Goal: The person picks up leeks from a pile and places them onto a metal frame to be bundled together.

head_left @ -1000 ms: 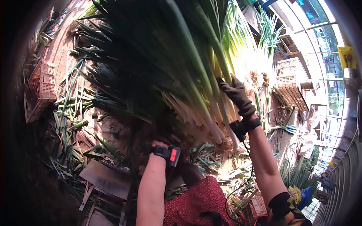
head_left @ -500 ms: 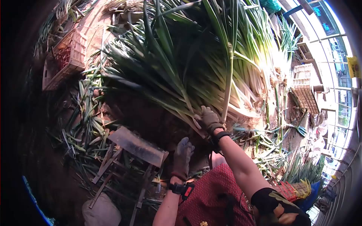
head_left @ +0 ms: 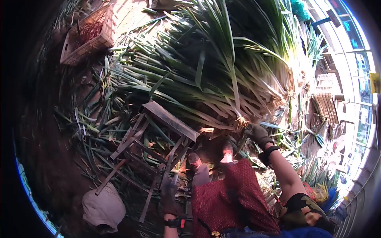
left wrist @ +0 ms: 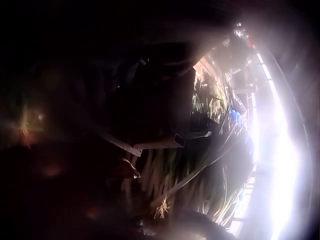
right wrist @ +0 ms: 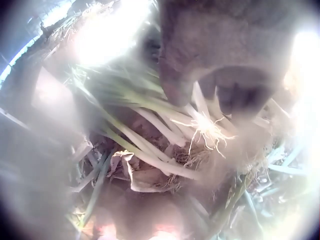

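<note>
Having dropped since half a second ago, the left hand (head_left: 170, 194) now hangs low beside the stool (head_left: 170, 123), well apart from the right hand (head_left: 260, 135). It is too dark to tell if it holds anything. The right hand has moved to the near edge of the pile (head_left: 206, 75), arm stretched forward. Its fingers (right wrist: 175, 85) pinch one leek (head_left: 235, 93) just above the roots.
</note>
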A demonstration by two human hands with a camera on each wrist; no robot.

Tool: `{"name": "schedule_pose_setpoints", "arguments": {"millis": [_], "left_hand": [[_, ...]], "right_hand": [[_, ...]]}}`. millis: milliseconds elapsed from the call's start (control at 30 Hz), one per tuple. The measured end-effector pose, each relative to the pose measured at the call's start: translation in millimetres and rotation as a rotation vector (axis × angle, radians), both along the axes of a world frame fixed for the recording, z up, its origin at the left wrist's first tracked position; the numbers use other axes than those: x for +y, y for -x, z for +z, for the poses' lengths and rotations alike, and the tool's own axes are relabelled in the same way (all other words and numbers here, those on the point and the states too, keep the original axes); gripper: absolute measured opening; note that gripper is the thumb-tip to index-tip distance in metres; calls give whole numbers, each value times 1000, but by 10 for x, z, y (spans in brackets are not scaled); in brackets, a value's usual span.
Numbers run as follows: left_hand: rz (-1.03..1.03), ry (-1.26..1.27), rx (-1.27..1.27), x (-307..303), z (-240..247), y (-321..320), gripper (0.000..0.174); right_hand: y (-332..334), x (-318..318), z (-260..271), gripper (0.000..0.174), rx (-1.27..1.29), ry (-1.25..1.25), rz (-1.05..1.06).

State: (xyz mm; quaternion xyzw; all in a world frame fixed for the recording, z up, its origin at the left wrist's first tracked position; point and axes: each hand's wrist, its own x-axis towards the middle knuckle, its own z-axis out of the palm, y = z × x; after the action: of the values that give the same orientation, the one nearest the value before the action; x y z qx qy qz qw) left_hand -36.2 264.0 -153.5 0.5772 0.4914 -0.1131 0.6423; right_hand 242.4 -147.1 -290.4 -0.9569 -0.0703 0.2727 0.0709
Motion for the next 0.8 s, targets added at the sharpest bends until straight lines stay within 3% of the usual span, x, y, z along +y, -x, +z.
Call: {"name": "schedule_pose_setpoints", "arguments": {"millis": [100,133,233,300,333,400,467,533,567,600,700,733,800], "left_hand": [[179,-113,9,-60,145,-68,32],[260,-142,18,-92,144,-63,32],[436,-295,66,-113,-185,201,33],[444,-468,166,178,-460,949,33],[92,-919,60,271,-530,948,36],[326,-917,-25,358,-378,473,44],[347,-819,-136,605,-766,503,44],[67,-684,-102,604,-918,400,37],[-68,-592,-71,613,-873,336,36],[-205,-500,-37,630,-811,286,35],[-282,-134,150,663,-686,135,37],[-302,-111,108,667,-676,94,38],[-325,-87,40,661,-631,66,41]], "right_hand": [[-326,39,-495,44,-262,-52,77],[-540,190,-529,47,-187,39,2],[-1022,313,-1029,52,-362,54,76],[-1282,515,-1194,50,-319,90,32],[-1389,633,-1267,48,-304,137,27],[-1543,661,-1651,50,-245,250,31],[-1723,661,-2062,64,-31,430,-58],[-1711,784,-2155,70,-219,406,-151],[-1665,744,-2127,73,-407,336,-6],[-1645,704,-2080,68,-419,214,-1],[-1610,593,-2056,47,-507,114,-39],[-1559,525,-2053,42,-584,47,-46],[-1563,423,-2033,29,-460,-508,-297]]}}
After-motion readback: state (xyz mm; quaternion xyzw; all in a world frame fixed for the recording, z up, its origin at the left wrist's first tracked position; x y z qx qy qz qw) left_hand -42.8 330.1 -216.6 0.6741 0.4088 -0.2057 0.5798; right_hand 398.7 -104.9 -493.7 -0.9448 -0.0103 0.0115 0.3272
